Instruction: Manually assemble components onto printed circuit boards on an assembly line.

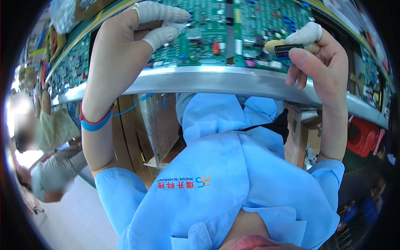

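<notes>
My right hand (pixel 323 62) pinches a black cylindrical capacitor (pixel 284 53) between its bare thumb and covered fingers, above the right part of a green circuit board (pixel 254 37). Pale finger cots cover some of its fingers. At the upper left, my left hand (pixel 125 50) reaches over another green circuit board (pixel 200 50), with white cots on thumb and fingers. Its fingertips come together close to a small blue part (pixel 190 15); whether they grip anything is hidden. A red block-shaped component (pixel 215 48) stands on the board between my hands.
A silver metal rail (pixel 200 76) runs along the near edge of the boards. More boards (pixel 68 68) continue to the left. From the blue wrist strap (pixel 96 124) on my left arm, a coiled blue cord (pixel 143 98) extends. A red bin (pixel 363 135) is at right; other people sit at left.
</notes>
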A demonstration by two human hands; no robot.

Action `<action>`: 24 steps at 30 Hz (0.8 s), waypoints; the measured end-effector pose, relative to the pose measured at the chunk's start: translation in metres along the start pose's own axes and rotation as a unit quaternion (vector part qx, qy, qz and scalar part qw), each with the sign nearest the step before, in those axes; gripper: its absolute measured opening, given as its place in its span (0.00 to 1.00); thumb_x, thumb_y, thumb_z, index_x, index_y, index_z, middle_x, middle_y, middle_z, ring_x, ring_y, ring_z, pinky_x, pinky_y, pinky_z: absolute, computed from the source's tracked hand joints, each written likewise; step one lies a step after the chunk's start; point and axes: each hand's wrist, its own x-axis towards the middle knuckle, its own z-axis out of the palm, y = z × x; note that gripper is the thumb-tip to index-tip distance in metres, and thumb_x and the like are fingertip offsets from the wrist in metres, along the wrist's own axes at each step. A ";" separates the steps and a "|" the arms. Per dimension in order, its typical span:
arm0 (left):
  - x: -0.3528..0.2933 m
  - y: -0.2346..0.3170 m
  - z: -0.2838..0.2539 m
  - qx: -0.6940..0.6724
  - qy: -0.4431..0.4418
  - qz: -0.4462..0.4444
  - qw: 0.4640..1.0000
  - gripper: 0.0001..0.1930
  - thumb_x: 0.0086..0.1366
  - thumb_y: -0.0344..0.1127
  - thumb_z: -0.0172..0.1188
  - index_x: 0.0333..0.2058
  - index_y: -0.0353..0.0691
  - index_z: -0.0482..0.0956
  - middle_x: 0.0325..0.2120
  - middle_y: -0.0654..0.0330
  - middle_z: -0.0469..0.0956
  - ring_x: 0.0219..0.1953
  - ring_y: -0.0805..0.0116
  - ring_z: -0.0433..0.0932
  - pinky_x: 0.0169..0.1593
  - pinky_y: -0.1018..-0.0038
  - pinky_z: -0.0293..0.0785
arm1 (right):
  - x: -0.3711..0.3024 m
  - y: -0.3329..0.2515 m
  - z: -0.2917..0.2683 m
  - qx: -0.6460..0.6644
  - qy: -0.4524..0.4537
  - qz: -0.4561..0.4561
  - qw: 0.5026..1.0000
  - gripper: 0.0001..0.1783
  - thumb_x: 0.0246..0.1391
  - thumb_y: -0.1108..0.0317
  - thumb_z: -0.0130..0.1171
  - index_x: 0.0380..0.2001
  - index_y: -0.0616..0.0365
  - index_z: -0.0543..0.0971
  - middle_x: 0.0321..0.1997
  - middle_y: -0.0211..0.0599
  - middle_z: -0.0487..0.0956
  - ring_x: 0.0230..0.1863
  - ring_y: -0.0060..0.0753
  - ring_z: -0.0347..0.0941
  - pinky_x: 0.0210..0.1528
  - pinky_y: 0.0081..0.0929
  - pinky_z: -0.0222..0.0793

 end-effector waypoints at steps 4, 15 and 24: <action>-0.027 -0.032 -0.017 0.033 0.073 0.045 0.996 0.15 0.55 0.19 0.59 0.42 0.37 0.82 0.34 0.55 0.81 0.40 0.63 0.80 0.43 0.71 0.74 | 0.026 -0.010 0.041 -0.039 0.001 0.014 0.999 0.17 0.51 0.69 0.64 0.42 0.65 0.74 0.33 0.40 0.81 0.20 0.22 0.77 0.16 0.11 0.66; -0.039 -0.068 0.002 0.318 0.054 0.157 0.933 0.24 0.57 0.20 0.56 0.53 0.47 0.78 0.30 0.61 0.80 0.40 0.61 0.77 0.64 0.57 0.50 | 0.058 -0.012 0.075 -0.075 -0.069 0.035 0.994 0.13 0.58 0.65 0.60 0.43 0.60 0.77 0.30 0.30 0.78 0.15 0.07 0.57 0.17 0.07 0.51; -0.031 -0.060 0.003 0.281 0.006 0.106 0.954 0.26 0.55 0.25 0.61 0.55 0.40 0.73 0.35 0.58 0.79 0.44 0.57 0.74 0.60 0.50 0.49 | 0.044 -0.005 0.049 -0.106 -0.060 0.021 0.992 0.19 0.62 0.58 0.57 0.49 0.59 0.78 0.32 0.23 0.75 0.19 0.07 0.53 0.20 0.08 0.45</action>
